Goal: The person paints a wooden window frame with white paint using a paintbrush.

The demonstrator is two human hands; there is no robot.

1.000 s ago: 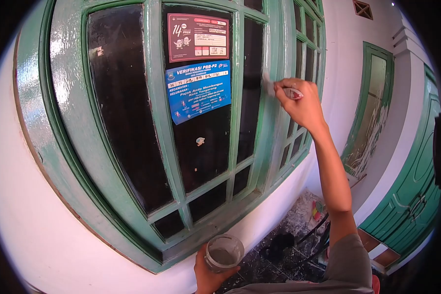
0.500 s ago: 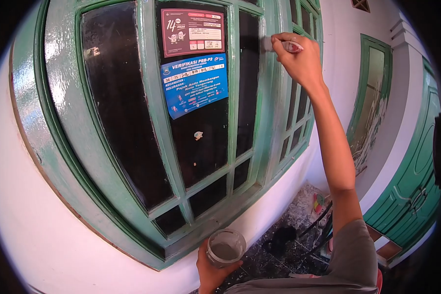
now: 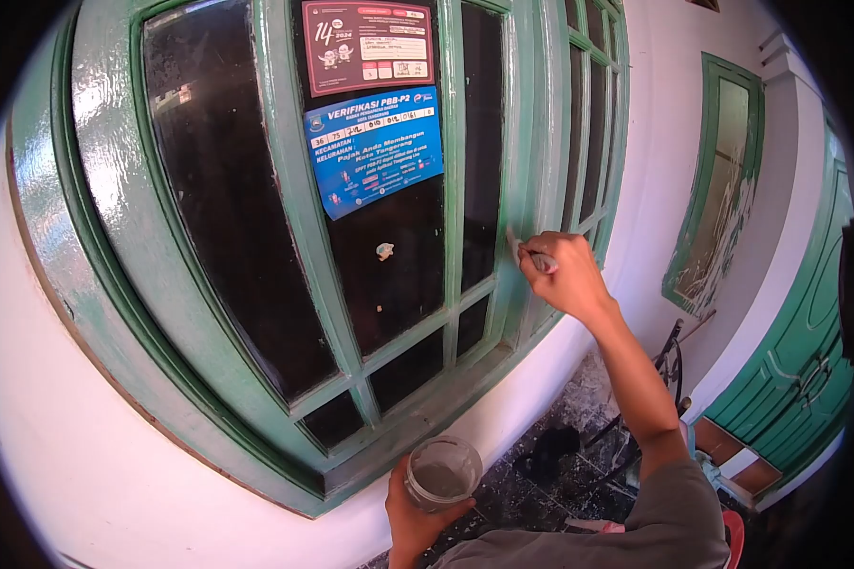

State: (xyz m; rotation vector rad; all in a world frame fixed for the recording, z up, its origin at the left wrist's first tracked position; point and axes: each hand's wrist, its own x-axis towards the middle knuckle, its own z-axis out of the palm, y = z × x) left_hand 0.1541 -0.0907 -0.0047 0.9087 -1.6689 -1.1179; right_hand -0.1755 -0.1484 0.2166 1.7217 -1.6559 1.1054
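A paintbrush (image 3: 544, 262) is pinched in my right hand (image 3: 571, 275), its bristles against the green window frame (image 3: 531, 171) right of the narrow dark pane. Low in the view, my left hand (image 3: 416, 522) wraps round a clear plastic tub (image 3: 443, 469) with greyish paint inside. The tub is tilted slightly and sits just below the window's bottom ledge. On the dark glass are a red sticker (image 3: 368, 47) and a blue sticker (image 3: 374, 152). My fingers partly hide the brush handle.
The white wall (image 3: 114, 455) runs below the window. A paint-smeared framed panel (image 3: 721, 180) and a green double door (image 3: 797, 351) stand at the right. Black tubing or bars and a dark object (image 3: 550, 453) are on the spattered dark floor (image 3: 512, 507).
My right hand has moved down along the window frame with the brush. My left hand and the tub have barely shifted. The view has shifted slightly.
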